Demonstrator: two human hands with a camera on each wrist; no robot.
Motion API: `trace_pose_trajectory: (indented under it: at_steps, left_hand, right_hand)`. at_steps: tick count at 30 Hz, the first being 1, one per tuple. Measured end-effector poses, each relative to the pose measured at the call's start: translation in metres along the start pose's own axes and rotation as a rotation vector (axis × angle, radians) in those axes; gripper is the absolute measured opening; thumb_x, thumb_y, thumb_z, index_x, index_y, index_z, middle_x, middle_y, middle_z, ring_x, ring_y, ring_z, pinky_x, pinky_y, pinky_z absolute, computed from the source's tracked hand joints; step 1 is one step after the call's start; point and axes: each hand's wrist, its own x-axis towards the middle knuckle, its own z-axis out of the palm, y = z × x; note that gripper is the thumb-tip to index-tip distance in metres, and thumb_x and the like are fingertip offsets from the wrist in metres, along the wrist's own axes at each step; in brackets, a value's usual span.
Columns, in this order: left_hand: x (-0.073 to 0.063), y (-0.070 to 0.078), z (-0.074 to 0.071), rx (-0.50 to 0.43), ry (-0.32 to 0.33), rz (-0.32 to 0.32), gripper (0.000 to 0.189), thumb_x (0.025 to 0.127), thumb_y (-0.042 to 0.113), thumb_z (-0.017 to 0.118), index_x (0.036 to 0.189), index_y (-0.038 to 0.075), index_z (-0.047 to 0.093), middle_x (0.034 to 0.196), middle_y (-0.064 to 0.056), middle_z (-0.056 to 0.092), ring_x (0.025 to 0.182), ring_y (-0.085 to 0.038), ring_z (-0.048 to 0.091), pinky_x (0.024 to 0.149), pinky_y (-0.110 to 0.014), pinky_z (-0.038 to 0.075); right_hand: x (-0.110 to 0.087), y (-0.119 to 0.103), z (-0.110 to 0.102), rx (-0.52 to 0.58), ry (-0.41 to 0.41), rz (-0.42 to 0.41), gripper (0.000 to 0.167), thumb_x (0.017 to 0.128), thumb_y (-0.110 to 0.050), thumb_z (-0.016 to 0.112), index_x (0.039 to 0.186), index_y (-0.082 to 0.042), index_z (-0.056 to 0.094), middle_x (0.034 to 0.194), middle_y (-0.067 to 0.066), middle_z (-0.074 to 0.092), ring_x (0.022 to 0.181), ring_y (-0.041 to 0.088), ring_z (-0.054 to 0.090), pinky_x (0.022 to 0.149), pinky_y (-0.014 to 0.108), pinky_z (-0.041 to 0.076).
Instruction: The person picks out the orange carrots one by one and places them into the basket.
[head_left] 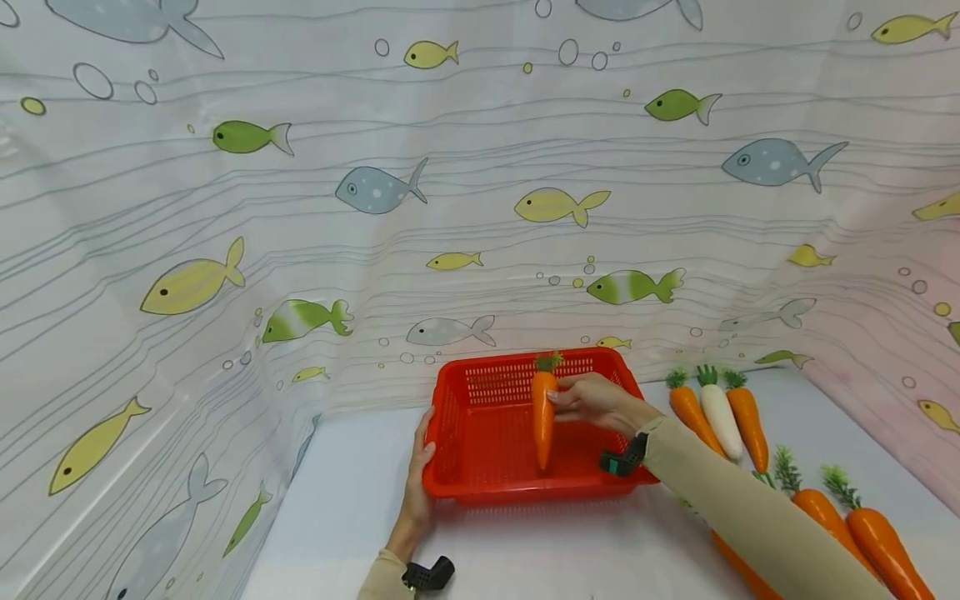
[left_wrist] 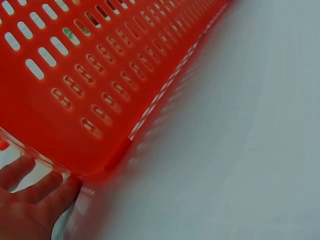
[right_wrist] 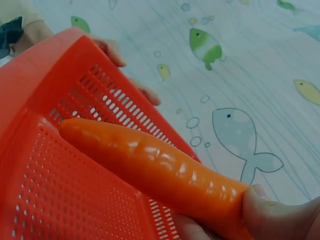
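Note:
My right hand (head_left: 592, 398) holds an orange carrot (head_left: 543, 421) near its leafy top, above the inside of a red plastic basket (head_left: 491, 492). The carrot's tip points down, and in the right wrist view my thumb (right_wrist: 275, 215) presses on the thick end of the carrot (right_wrist: 150, 160). At the basket's left end, my left hand (head_left: 417, 483) rests against the outer wall. In the left wrist view, the fingers (left_wrist: 42, 187) reach to the lower corner of the slotted basket (left_wrist: 55, 135), extended rather than curled round it.
Right of the basket lie a white radish (head_left: 720, 417) between two carrots (head_left: 747, 421), with more carrots (head_left: 885, 546) nearer the front, partly behind my right sleeve (head_left: 735, 500). A fish-patterned sheet (head_left: 480, 125) rises behind and at both sides of the white table (head_left: 337, 517).

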Motion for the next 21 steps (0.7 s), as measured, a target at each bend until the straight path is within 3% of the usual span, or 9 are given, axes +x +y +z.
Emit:
trace_pose_trajectory:
  at_steps: [4, 11, 17, 21]
  left_hand:
    - [0.001, 0.001, 0.001, -0.005, -0.004, -0.002, 0.06, 0.111, 0.035, 0.02, 0.171, 0.036, 0.012, 0.177, 0.008, 0.014, 0.157, -0.044, 0.021, 0.123, -0.057, 0.035]
    - [-0.001, 0.001, 0.0, 0.016, 0.012, -0.01, 0.06, 0.112, 0.035, 0.021, 0.171, 0.035, 0.013, 0.178, 0.004, 0.012, 0.156, -0.04, 0.023, 0.122, -0.051, 0.036]
    - [-0.001, 0.0, 0.0, 0.02, 0.02, -0.015, 0.059, 0.112, 0.036, 0.022, 0.17, 0.036, 0.014, 0.178, 0.004, 0.013, 0.155, -0.038, 0.026, 0.122, -0.055, 0.036]
    - [0.0, 0.0, -0.001, 0.007, 0.014, -0.018, 0.059, 0.111, 0.036, 0.022, 0.17, 0.039, 0.015, 0.176, 0.007, 0.017, 0.155, -0.039, 0.027, 0.121, -0.055, 0.038]
  right_hand:
    - [0.005, -0.002, 0.008, 0.012, -0.004, 0.01, 0.058, 0.106, -0.002, 0.057, 0.157, 0.016, 0.034, 0.135, 0.018, 0.063, 0.108, 0.021, 0.07, 0.106, 0.049, 0.058]
    - [0.02, 0.005, 0.02, -0.004, 0.003, -0.004, 0.043, 0.106, -0.001, 0.057, 0.144, 0.018, 0.051, 0.111, 0.01, 0.071, 0.099, 0.02, 0.072, 0.099, 0.044, 0.063]
    - [0.031, 0.011, 0.034, 0.02, -0.028, 0.024, 0.042, 0.105, 0.002, 0.057, 0.142, 0.019, 0.052, 0.112, 0.011, 0.069, 0.101, 0.021, 0.071, 0.107, 0.05, 0.058]
    - [0.036, 0.012, 0.04, 0.066, -0.005, 0.048, 0.038, 0.104, 0.002, 0.058, 0.139, 0.017, 0.057, 0.11, 0.01, 0.069, 0.1, 0.022, 0.07, 0.111, 0.053, 0.054]
